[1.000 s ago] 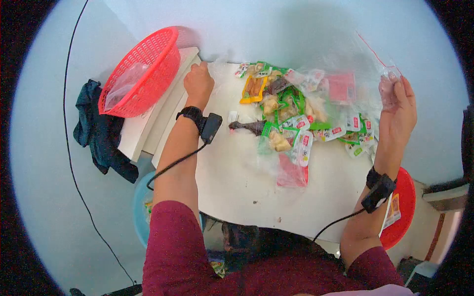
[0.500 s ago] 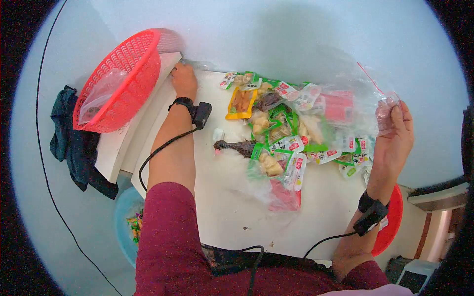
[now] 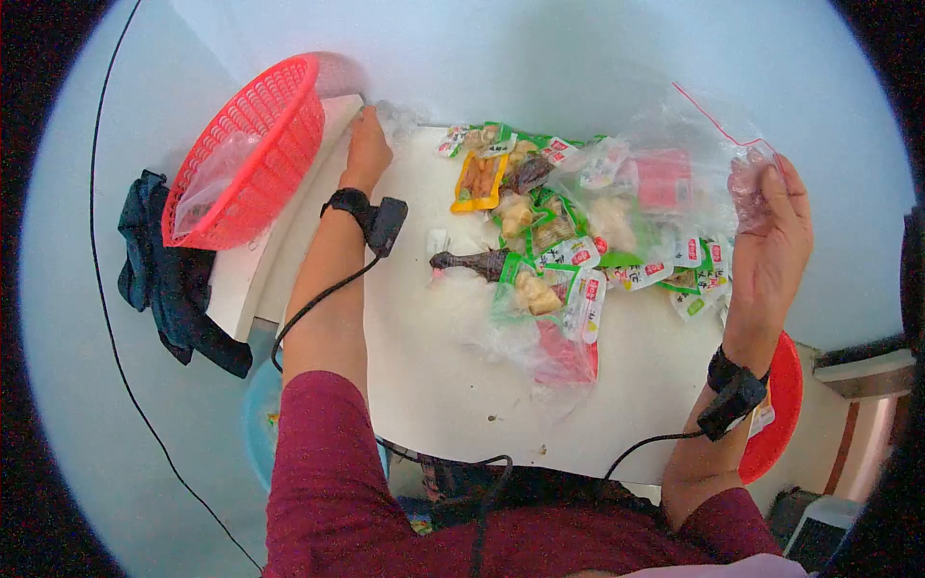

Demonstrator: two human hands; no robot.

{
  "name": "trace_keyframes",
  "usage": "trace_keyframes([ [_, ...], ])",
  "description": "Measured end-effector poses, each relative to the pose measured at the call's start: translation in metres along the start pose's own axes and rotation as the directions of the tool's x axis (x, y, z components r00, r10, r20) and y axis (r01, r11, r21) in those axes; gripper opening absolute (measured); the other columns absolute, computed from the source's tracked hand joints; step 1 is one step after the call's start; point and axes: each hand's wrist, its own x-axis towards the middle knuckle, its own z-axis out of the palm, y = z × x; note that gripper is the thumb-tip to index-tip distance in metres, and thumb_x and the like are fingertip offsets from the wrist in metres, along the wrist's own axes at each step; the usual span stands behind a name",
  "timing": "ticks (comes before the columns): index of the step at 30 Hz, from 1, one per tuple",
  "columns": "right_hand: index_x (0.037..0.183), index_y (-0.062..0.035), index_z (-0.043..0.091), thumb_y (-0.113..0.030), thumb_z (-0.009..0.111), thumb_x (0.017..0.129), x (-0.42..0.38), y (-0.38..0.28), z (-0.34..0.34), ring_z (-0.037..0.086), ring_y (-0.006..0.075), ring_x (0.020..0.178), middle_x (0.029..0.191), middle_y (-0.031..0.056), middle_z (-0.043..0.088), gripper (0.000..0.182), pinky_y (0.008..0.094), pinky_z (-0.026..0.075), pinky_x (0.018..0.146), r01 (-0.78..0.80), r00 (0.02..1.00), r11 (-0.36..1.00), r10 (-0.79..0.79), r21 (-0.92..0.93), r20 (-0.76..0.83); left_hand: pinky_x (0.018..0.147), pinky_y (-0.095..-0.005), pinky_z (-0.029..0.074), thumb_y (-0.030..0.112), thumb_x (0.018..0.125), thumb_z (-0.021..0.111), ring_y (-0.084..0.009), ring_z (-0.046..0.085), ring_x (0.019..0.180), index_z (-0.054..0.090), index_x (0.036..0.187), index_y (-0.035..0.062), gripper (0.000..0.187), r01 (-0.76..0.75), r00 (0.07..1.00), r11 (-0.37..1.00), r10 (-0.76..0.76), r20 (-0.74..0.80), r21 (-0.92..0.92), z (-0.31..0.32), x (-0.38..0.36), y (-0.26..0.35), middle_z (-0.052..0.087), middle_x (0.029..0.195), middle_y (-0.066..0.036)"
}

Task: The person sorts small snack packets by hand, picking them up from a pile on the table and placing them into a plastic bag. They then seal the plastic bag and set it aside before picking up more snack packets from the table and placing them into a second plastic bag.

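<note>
My right hand [image 3: 777, 207] pinches a clear zip bag [image 3: 708, 135] with a red seal strip along its mouth. The bag hangs to the left, its film overlapping a pink packet [image 3: 663, 176] on the pile. At the table's far left corner my left hand [image 3: 368, 149] is closed, its fingertips beside crumpled clear plastic [image 3: 400, 116]; what it holds, if anything, I cannot tell. Between the hands lie several sealed snack packets [image 3: 549, 217] with green and white printing. Among them are a yellow-edged packet [image 3: 479, 181] and a dark drumstick-shaped one [image 3: 469, 263].
A tilted red basket [image 3: 279, 159] with clear plastic inside rests on a white ledge [image 3: 252, 279] at left, above dark cloth [image 3: 154, 270]. A blue tub [image 3: 258, 424] and a red tub [image 3: 785, 409] stand below the white table [image 3: 434, 395]. Cables run from both wrist devices.
The view has shifted slightly. The clear bag's upper edge with its red strip has swung left and spread wider above my right hand. My left hand stays at the far corner.
</note>
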Motion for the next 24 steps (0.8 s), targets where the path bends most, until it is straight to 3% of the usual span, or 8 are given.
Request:
trace_keyframes([
  [3, 0.110, 0.0034, 0.057, -0.004, 0.057, 0.089, -0.001, 0.001, 0.000, 0.065, 0.0212, 0.087, 0.099, 0.0147, 0.065, 0.022, 0.0312, 0.055, 0.076, -0.008, 1.000, 1.000, 0.008, -0.026, -0.009, 0.081, -0.0480, 0.050, 0.008, 0.088, 0.046, -0.0442, 0.054, 0.107, 0.050, 0.112, 0.0016, 0.025, 0.114, 0.993, 0.980, -0.113, -0.014, 0.164, -0.001, 0.002, 0.005, 0.055, 0.112, -0.026],
  [6, 0.110, 0.0035, 0.056, -0.003, 0.057, 0.089, -0.004, 0.001, 0.005, 0.065, 0.0207, 0.085, 0.098, 0.0140, 0.065, 0.023, 0.0308, 0.055, 0.075, -0.020, 1.000, 1.000, 0.020, -0.019, 0.001, 0.075, -0.0462, 0.052, 0.007, 0.088, 0.045, -0.0378, 0.058, 0.101, 0.056, 0.104, 0.0034, 0.020, 0.007, 0.995, 0.879, -0.053, 0.083, 0.477, -0.015, -0.008, 0.029, 0.060, 0.104, -0.019],
  [9, 0.113, 0.0036, 0.053, -0.002, 0.056, 0.090, -0.007, 0.001, 0.008, 0.063, 0.0204, 0.094, 0.105, 0.0140, 0.063, 0.024, 0.0322, 0.053, 0.084, -0.064, 0.998, 0.997, 0.064, -0.044, -0.013, 0.072, -0.0417, 0.054, 0.009, 0.085, 0.050, -0.0320, 0.059, 0.096, 0.061, 0.096, 0.0046, 0.016, -0.112, 0.993, 0.752, 0.101, 0.055, 0.650, 0.011, 0.001, 0.017, 0.060, 0.102, -0.016],
  [10, 0.113, 0.0035, 0.053, -0.002, 0.056, 0.090, -0.010, 0.001, 0.009, 0.063, 0.0198, 0.093, 0.105, 0.0136, 0.063, 0.025, 0.0319, 0.053, 0.083, -0.060, 0.996, 0.998, 0.061, -0.015, 0.062, 0.072, -0.0393, 0.054, 0.006, 0.083, 0.051, -0.0304, 0.059, 0.093, 0.064, 0.094, 0.0047, 0.017, -0.118, 0.961, 0.741, 0.253, -0.112, 0.661, 0.008, -0.010, 0.029, 0.060, 0.103, -0.014],
  [18, 0.115, 0.0024, 0.052, -0.005, 0.054, 0.090, -0.017, -0.003, 0.020, 0.061, 0.0196, 0.094, 0.105, 0.0126, 0.063, 0.025, 0.0334, 0.050, 0.088, -0.200, 0.978, 0.974, 0.191, 0.109, 0.082, 0.080, -0.0463, 0.050, 0.016, 0.078, 0.065, -0.0351, 0.062, 0.096, 0.065, 0.098, 0.0063, 0.022, 0.129, 0.979, 0.932, -0.175, 0.107, 0.338, -0.054, -0.017, 0.073, 0.065, 0.102, -0.019],
  [20, 0.114, 0.0025, 0.052, -0.005, 0.053, 0.091, -0.018, 0.000, 0.019, 0.061, 0.0195, 0.094, 0.105, 0.0128, 0.063, 0.025, 0.0329, 0.049, 0.088, -0.233, 0.969, 0.963, 0.218, 0.134, 0.119, 0.081, -0.0459, 0.050, 0.023, 0.079, 0.065, -0.0355, 0.062, 0.096, 0.065, 0.099, 0.0063, 0.026, 0.046, 0.998, 0.953, -0.059, 0.035, 0.298, -0.069, -0.031, 0.079, 0.065, 0.102, -0.020],
  [22, 0.114, 0.0024, 0.052, -0.004, 0.053, 0.090, -0.021, 0.000, 0.026, 0.061, 0.0199, 0.095, 0.106, 0.0129, 0.062, 0.025, 0.0322, 0.049, 0.088, -0.272, 0.960, 0.954, 0.258, 0.130, 0.110, 0.082, -0.0440, 0.049, 0.032, 0.083, 0.063, -0.0356, 0.062, 0.096, 0.065, 0.102, 0.0054, 0.033, -0.205, 0.955, 0.944, 0.250, -0.157, 0.258, -0.083, -0.045, 0.091, 0.064, 0.102, -0.021],
  [24, 0.112, 0.0030, 0.052, -0.003, 0.054, 0.089, -0.028, 0.003, 0.033, 0.062, 0.0224, 0.092, 0.103, 0.0142, 0.063, 0.024, 0.0336, 0.051, 0.084, -0.299, 0.954, 0.936, 0.285, 0.186, 0.096, 0.083, -0.0405, 0.048, 0.053, 0.088, 0.051, -0.0338, 0.061, 0.097, 0.064, 0.107, 0.0019, 0.056, 0.071, 0.960, 0.997, -0.064, 0.274, -0.017, -0.120, -0.067, 0.131, 0.065, 0.104, -0.019],
])
